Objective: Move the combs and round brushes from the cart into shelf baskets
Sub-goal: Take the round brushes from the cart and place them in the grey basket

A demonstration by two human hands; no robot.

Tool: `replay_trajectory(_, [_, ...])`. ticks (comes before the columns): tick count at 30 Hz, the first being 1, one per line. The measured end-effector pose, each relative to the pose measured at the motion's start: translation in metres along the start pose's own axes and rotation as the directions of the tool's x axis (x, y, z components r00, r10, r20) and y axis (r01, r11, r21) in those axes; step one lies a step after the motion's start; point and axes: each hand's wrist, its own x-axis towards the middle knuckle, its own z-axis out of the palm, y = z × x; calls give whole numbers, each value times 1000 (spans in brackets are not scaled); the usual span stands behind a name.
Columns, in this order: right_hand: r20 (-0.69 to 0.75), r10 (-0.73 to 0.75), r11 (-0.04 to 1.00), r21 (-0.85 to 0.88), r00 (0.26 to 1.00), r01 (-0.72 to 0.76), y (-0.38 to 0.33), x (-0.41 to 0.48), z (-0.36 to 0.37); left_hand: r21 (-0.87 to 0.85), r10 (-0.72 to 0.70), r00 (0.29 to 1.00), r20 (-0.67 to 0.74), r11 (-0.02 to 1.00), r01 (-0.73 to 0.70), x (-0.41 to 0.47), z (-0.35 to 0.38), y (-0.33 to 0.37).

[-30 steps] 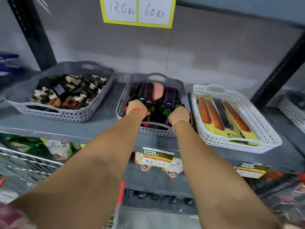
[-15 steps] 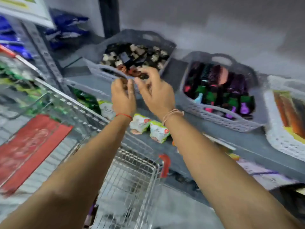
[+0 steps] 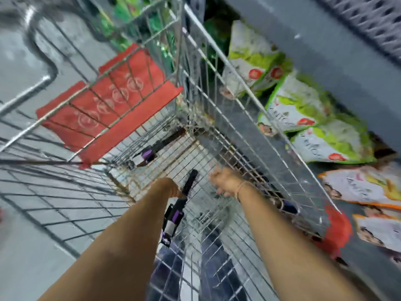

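I look down into the wire cart (image 3: 217, 118). My left hand (image 3: 171, 189) is low inside it, shut on a black round brush (image 3: 191, 181) whose purple-and-white handle (image 3: 172, 222) hangs down beside my wrist. My right hand (image 3: 225, 181) is also inside the cart, just right of the brush, fingers curled downward; blur hides whether it holds anything. A second round brush with a purple handle (image 3: 156, 148) lies on the cart floor at the far end. More dark items (image 3: 288, 208) lie along the cart's right wall.
The red child-seat flap (image 3: 108, 101) stands at the cart's far-left side. Green and white packets (image 3: 303, 105) fill the lower shelf to the right. A grey lattice basket (image 3: 379, 22) sits on the shelf at the top right. The cart's red handle end (image 3: 338, 231) is near my right forearm.
My view swung from the shelf baskets down into the cart. Both hands dropped from shelf height into the cart, and my left hand has taken hold of a round brush.
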Motion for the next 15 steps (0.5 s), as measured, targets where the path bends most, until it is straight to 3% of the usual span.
replay_trajectory(2, [31, 17, 999, -38, 999, -16, 11, 23, 12, 75, -32, 977, 213, 997, 16, 13, 17, -12])
replay_trajectory(4, [-3, 1, 998, -66, 1000, -1, 17, 42, 16, 47, 43, 940, 339, 997, -63, 19, 29, -17])
replay_trajectory(5, [-71, -20, 996, -93, 997, 14, 17, 47, 17, -126, 115, 932, 344, 989, -75, 25, 33, -21])
replay_trajectory(6, [-175, -54, 992, -122, 983, 32, 15, 52, 16, -394, 184, 925, 333, 918, -41, 27, 36, -26])
replay_trajectory(7, [-294, -115, 981, -182, 949, 62, 9, 54, 13, -683, 265, 909, 323, 730, 30, 28, 39, -31])
replay_trajectory(8, [-377, -204, 953, -286, 904, 96, 0, 59, 11, -885, 305, 910, 281, 448, 123, 31, 41, -34])
replay_trajectory(9, [-417, -297, 913, -387, 859, 128, -11, 63, 9, -964, 322, 914, 248, 174, 201, 35, 39, -36])
replay_trajectory(10, [-420, -386, 871, -459, 822, 175, -23, 67, 8, -971, 297, 930, 216, -32, 235, 37, 36, -36])
replay_trajectory(13, [-339, -591, 719, -633, 732, 288, -66, 87, 18, -905, 54, 990, 133, -401, 144, 49, 25, -28])
replay_trajectory(15, [-160, -654, 549, -773, 739, 318, -94, 106, 34, -890, -218, 971, 99, -456, -12, 62, 28, -21])
